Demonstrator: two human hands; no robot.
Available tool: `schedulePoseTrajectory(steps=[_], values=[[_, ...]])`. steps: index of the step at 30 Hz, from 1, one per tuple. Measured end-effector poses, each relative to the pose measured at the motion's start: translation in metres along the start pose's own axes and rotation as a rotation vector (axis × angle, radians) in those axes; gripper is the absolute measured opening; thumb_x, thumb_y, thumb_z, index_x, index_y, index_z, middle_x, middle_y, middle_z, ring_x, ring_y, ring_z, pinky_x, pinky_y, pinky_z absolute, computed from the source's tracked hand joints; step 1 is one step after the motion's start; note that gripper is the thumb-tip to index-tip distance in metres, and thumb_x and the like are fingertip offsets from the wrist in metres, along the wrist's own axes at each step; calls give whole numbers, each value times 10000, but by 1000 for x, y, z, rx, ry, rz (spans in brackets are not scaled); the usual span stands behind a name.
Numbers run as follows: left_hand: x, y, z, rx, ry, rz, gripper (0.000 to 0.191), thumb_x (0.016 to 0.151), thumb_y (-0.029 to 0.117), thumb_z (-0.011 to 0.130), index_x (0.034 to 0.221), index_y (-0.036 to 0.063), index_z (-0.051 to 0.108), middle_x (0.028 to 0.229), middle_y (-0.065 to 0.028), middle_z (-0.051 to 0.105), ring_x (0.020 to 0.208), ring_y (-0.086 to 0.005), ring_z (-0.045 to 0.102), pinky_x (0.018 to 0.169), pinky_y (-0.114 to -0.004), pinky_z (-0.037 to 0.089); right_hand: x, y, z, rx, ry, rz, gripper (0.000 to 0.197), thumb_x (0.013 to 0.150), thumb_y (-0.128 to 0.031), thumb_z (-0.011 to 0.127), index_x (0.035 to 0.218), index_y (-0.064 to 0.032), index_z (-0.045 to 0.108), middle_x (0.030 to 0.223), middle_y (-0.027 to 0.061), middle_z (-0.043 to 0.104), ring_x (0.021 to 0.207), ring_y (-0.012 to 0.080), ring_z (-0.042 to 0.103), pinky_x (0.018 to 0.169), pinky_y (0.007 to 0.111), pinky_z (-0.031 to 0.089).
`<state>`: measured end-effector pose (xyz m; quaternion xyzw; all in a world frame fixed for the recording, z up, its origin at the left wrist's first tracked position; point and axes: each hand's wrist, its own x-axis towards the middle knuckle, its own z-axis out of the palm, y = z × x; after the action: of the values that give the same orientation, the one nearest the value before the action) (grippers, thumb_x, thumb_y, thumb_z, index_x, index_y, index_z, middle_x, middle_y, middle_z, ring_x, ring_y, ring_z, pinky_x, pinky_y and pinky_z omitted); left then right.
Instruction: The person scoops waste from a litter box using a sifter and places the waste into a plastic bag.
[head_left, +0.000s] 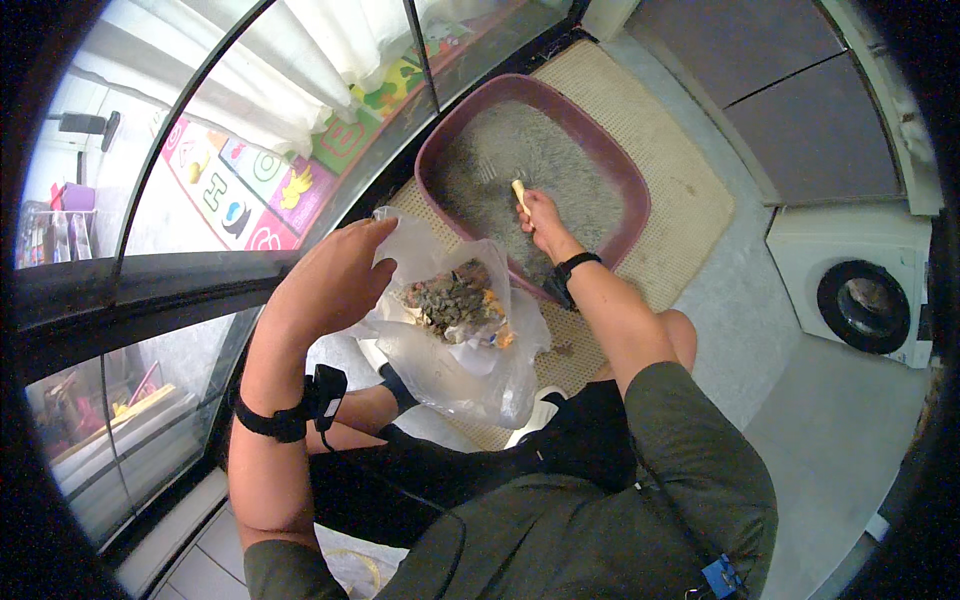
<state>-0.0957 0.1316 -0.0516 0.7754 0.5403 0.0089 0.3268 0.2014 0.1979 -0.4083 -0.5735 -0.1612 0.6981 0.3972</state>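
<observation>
A mauve plastic litter box (630, 180) filled with grey granular litter (555, 142) stands on a beige mat. My right hand (541, 217) is closed around the pale handle of a litter scoop (519, 193); the scoop's slotted head appears to rest in the litter, partly buried. Nearer to me, a translucent plastic bag (450, 375) lies spread open, with grey clumps (454, 296), crumpled paper and orange scraps inside. My left hand (352, 270) is at the bag's upper left edge, pinching the plastic between thumb and fingers, though the hand hides part of this grip.
The beige woven mat (675, 165) lies under the box. A black-framed glass door (360, 180) runs along the left, close to my left arm. At the right are a grey cabinet (810, 127) and a white front-loading washing machine (795, 255). My shoes are beside the bag.
</observation>
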Motion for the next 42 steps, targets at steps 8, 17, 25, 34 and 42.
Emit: schedulePoseTrajectory(steps=[8,17,25,34,42], values=[[10,18,-12,-46,-74,-85,473,904,101,589,1360,31,485,966,-196,672,565,-203,635,553,-357,532,-49,-9,-39,785,-149,171,156,992,-199,440,1081,-79,488,750,24,498,509,85,407,414,219,310],[9,9,-13,-55,-79,-125,479,910,101,578,1378,71,480,915,-187,670,558,-198,631,512,-348,524,-99,-84,-22,-541,76,48,298,961,-302,459,1070,-63,600,772,88,617,562,159,551,437,290,421],[-6,0,-5,-41,-47,-102,436,867,87,583,1281,-34,519,1145,-255,600,1069,-408,575,932,-444,456,17,-120,-24,-1455,233,-317,292,916,-260,517,1122,-104,651,1089,202,663,1004,403,629,852,503,495],[-27,-4,-2,-40,-83,-222,439,869,78,579,1288,-37,515,1224,-235,582,1089,-405,569,949,-433,459,55,-88,-5,-1261,123,-599,322,945,-301,526,1189,-110,612,1144,166,652,1060,384,605,904,458,475],[-26,5,-6,-28,-92,-218,453,886,102,591,1315,-11,501,1270,-226,567,1108,-399,576,956,-417,473,62,-81,-17,-1104,92,-587,314,949,-273,543,1207,-106,611,1148,165,654,1076,341,613,912,408,473]])
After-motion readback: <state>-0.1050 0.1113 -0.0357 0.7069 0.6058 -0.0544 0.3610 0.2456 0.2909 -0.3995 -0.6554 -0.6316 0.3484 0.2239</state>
